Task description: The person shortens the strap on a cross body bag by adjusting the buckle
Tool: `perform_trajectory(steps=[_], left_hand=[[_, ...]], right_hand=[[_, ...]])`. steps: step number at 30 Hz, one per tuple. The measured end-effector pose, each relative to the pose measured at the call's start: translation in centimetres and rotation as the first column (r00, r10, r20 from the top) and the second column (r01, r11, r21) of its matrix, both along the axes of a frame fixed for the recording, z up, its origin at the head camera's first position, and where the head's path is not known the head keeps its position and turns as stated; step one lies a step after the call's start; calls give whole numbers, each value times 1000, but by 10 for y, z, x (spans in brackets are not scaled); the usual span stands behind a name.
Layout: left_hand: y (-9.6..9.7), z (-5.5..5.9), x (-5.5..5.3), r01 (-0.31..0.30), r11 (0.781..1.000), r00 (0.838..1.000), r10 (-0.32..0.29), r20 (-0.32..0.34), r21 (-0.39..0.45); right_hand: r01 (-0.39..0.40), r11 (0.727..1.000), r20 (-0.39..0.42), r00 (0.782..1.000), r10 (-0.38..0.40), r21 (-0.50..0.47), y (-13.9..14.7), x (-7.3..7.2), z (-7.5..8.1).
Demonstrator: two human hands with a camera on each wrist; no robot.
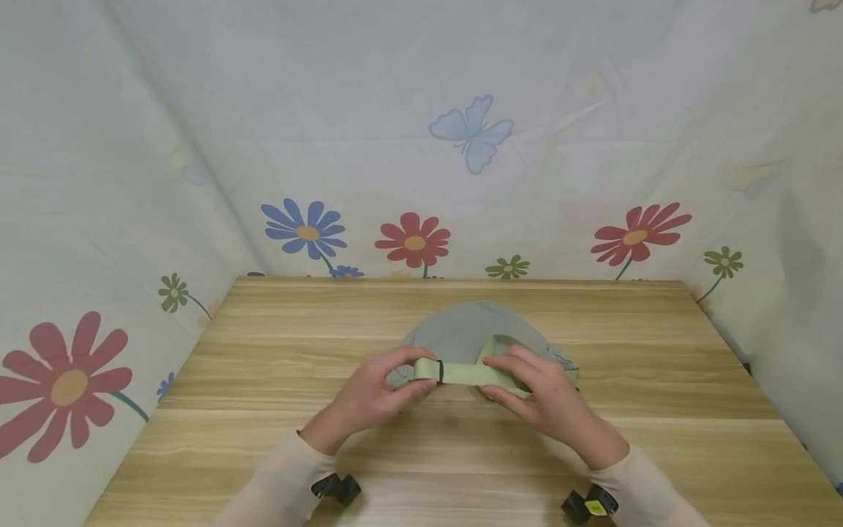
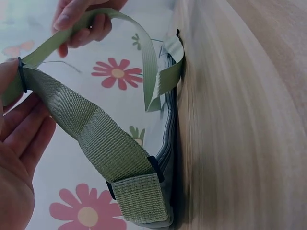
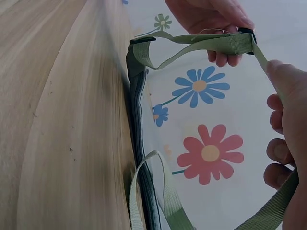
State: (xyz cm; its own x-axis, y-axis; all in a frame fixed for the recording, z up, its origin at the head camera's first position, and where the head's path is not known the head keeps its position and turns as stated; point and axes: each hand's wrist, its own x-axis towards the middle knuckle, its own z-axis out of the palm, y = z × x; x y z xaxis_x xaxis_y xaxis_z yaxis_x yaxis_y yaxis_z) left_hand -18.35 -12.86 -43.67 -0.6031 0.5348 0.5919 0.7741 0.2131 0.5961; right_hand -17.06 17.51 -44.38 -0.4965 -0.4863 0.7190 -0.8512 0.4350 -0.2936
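A grey-green, half-round zippered bag [image 1: 470, 326] lies on the table, its light green webbing strap [image 1: 462, 374] raised along the near side. My left hand [image 1: 372, 388] pinches the strap beside a black slider buckle [image 1: 440, 372]. To the right, my right hand [image 1: 549, 391] grips another stretch of the strap between thumb and fingers, and the webbing runs fairly straight between the two hands. In the left wrist view, the strap passes through a second black buckle [image 2: 156, 168] at the bag's end. A loop of webbing [image 3: 158, 163] hangs by the zipper edge in the right wrist view.
The wood-grain table [image 1: 263, 322] extends around the bag on all sides. Behind it hangs a pale cloth [image 1: 342, 110] printed with flowers and a butterfly, with more cloth at both sides. Black camera mounts [image 1: 337, 489] are strapped to both wrists.
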Motion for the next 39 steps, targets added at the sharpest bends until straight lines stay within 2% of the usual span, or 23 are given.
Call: perform_trajectory(steps=[7,13,20,30,39], left_hand=[[-2,-3,-3,45,999,999,-45,-15,2],[-1,-4,-2,45,999,999,-45,-8,7],[3,-4,-1,58,998,998,-58,4,5],[8,-3,0,55,999,998,-55,10,4],[11,-3,0,52,999,999,-52,-11,0]], right_hand=[[-13,999,-12,1000,12,-35,-2,0,0],[-60,996,-37,998,57,-60,-7,-2,-1],[-75,995,-44,996,72,-67,-15,-1,0],[-63,998,-107,992,59,-30,-24,-3,3],[-44,999,-158,987,45,7,-33,-4,6]])
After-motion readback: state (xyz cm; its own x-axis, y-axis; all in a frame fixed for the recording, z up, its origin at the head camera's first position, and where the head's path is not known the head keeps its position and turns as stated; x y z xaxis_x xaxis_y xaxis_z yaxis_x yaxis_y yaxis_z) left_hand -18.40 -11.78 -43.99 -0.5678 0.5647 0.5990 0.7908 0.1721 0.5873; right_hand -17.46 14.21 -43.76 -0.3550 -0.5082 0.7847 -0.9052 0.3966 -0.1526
